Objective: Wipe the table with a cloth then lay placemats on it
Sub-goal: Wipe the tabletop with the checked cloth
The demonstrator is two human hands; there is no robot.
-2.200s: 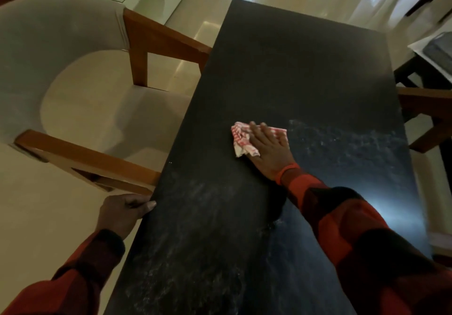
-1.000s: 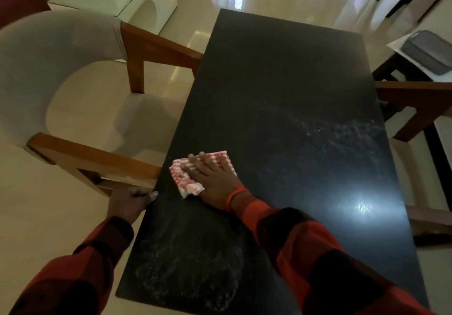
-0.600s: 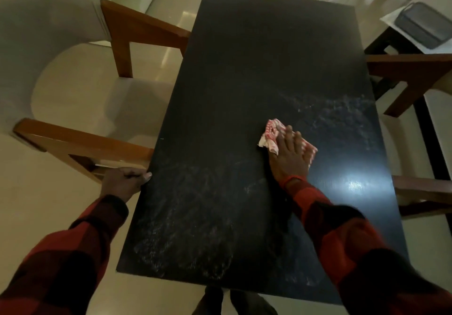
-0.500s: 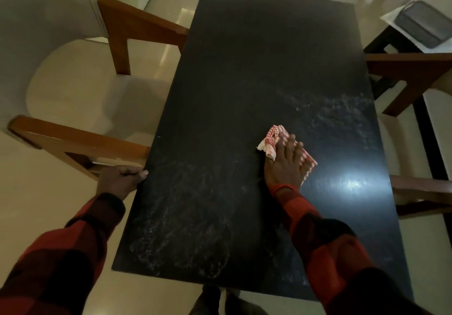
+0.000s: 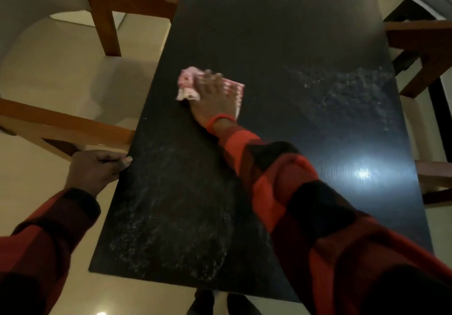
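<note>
**Black worktop: wiping in progress, cloth at left-centre**

Black and matt, the worktop [image 5: 281,45] fills most of the view. Pale streaks and specks show on its near-left part and on its right-centre part. A bright lamp glare sits near the right edge. No placemats are visible.

Chairs [image 5: 117,3] with wooden frames and pale upholstery stand along both long sides, on a pale glossy floor. A dark flat object lies on a side surface at the top right; its nature cannot be determined.

**Change.** Half a second ago the cloth was right of the worktop's middle. It now sits left of centre, close to the left edge, and appears motion-blurred. This indicates a sideways wiping stroke across the width. The left hand has stayed at the same edge position throughout.

**Hands.**
- The right hand [image 5: 215,96] lies flat on the cloth [image 5: 236,89], fingers extended, pressing it to the surface.
- The left hand [image 5: 95,167] grips the left worktop edge, fingers curled under and thumb on top, just beside a chair arm.

**Task status (judgement).** The wiping step is under way and incomplete, since both streaked zones remain. Laying placemats has not begun.
</note>
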